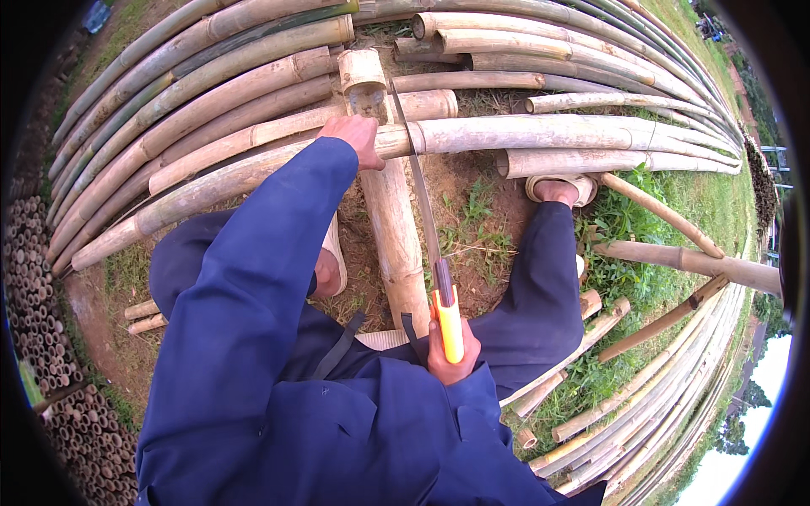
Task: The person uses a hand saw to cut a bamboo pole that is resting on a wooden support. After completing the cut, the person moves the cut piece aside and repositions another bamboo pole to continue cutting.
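Observation:
My right hand (453,352) is closed round the yellow handle of a handsaw (423,190). Its long blade points away from me and lies against a pale bamboo pole (523,133), which runs crosswise in front of me. Just left of the blade, my left hand (353,139) grips the same pole from above. Under the pole, a thick bamboo piece (395,236) extends from between my legs, its far end cut into a notched cup shape. The depth of the saw's cut cannot be seen.
Long bamboo poles (202,93) lie in rows to the left and at the far right (582,51). Stacked bamboo ends (34,278) stand at the left edge. Poles on a bamboo prop (688,263) and more lengths (641,388) lie right. My sandalled feet flank the thick piece.

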Motion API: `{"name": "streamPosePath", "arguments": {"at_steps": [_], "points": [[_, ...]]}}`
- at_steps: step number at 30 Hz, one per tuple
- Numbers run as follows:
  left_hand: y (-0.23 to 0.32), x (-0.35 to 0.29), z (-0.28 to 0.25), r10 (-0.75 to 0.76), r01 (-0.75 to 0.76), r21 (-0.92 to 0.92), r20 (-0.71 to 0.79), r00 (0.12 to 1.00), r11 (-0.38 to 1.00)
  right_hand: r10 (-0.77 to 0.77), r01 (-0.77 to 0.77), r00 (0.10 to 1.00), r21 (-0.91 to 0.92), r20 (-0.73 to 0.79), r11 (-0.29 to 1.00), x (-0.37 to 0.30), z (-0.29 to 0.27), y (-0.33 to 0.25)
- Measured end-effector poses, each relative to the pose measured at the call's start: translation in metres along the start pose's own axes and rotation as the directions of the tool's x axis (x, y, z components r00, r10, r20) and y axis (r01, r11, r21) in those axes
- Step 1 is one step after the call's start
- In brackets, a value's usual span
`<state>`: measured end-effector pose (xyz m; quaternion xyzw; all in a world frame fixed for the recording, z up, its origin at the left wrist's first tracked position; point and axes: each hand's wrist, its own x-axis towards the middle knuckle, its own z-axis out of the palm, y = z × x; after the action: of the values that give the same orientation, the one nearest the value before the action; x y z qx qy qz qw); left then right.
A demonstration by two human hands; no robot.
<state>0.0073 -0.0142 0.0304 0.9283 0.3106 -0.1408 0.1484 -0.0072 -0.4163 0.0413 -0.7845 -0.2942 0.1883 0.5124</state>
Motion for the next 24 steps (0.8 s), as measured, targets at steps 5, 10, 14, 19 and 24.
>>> {"name": "streamPosePath", "arguments": {"at_steps": [5, 10, 14, 19, 24], "points": [[0.008, 0.010, 0.001, 0.030, -0.030, 0.002, 0.014, 0.999, 1.000, -0.006, 0.006, 1.000, 0.006, 0.010, 1.000, 0.084, 0.030, 0.001], [0.005, 0.005, 0.000, -0.002, 0.002, -0.002, -0.013, 1.000, 1.000, -0.026, 0.013, 0.990, 0.094, 0.138, 0.995, 0.137, 0.050, -0.011], [0.019, 0.001, -0.013, -0.061, 0.061, -0.002, 0.018, 0.998, 0.998, -0.031, 0.007, 0.991, 0.182, 0.132, 0.983, 0.135, 0.047, 0.004], [0.010, 0.003, -0.001, -0.037, 0.042, 0.054, -0.086, 0.996, 0.998, -0.090, 0.077, 0.994, 0.198, 0.058, 0.977, 0.137, 0.040, 0.000], [0.034, 0.006, -0.007, -0.026, 0.029, 0.078, -0.039, 0.999, 0.997, -0.093, 0.089, 0.996, 0.198, 0.011, 0.976, 0.133, 0.029, 0.005]]}}
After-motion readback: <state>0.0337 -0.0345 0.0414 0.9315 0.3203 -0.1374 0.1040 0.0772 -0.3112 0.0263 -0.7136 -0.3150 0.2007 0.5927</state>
